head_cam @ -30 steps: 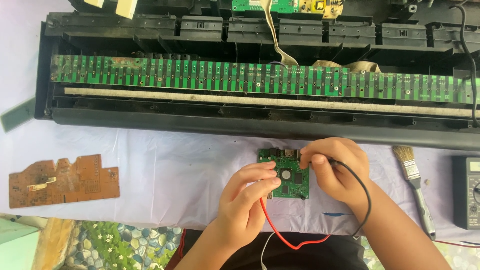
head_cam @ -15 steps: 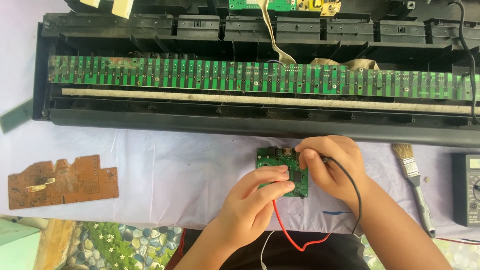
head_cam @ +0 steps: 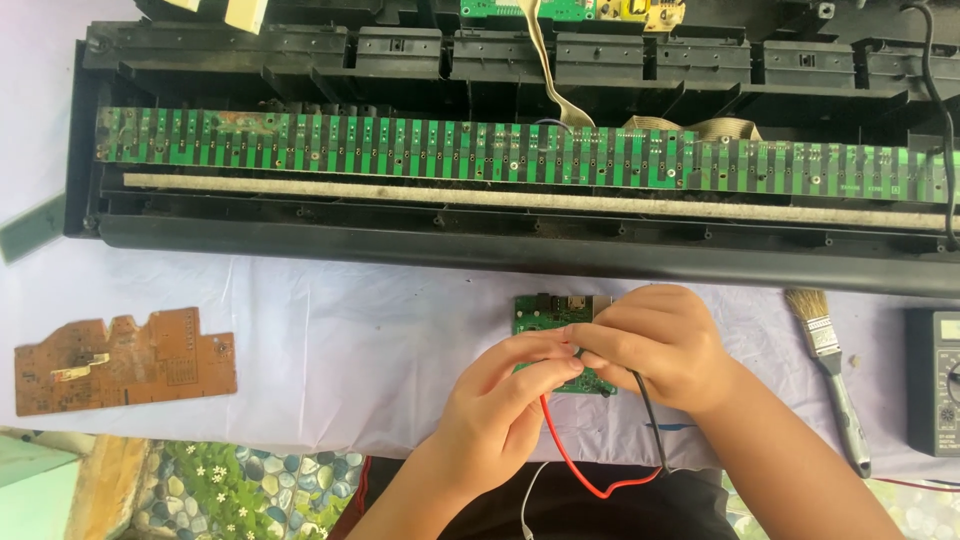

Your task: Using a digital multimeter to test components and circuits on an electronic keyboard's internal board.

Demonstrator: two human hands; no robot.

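The left hand point(head_cam: 500, 410) and the right hand point(head_cam: 655, 345) meet over a small green circuit board point(head_cam: 548, 312) lying on the white-covered bench point(head_cam: 350, 340). The left fingers point(head_cam: 545, 372) are pinched narrow on a red wire point(head_cam: 570, 462), its tip pressed to the board just beneath them; the right fingers point(head_cam: 600, 350) are curled tight around a black wire point(head_cam: 650, 420) and touch the left fingertips. Both wires loop down toward the person's lap. Just right of the right fingers, a paintbrush point(head_cam: 830, 370) lies on the cloth, and beyond it a dark meter point(head_cam: 935, 380) sits at the bench edge. Well to the left of the left fingers rests a brown circuit board point(head_cam: 125, 360). Beyond the fingers stretches an opened black keyboard case point(head_cam: 500, 250), carrying a long green circuit strip point(head_cam: 400, 150) and a pale felt strip point(head_cam: 500, 200).
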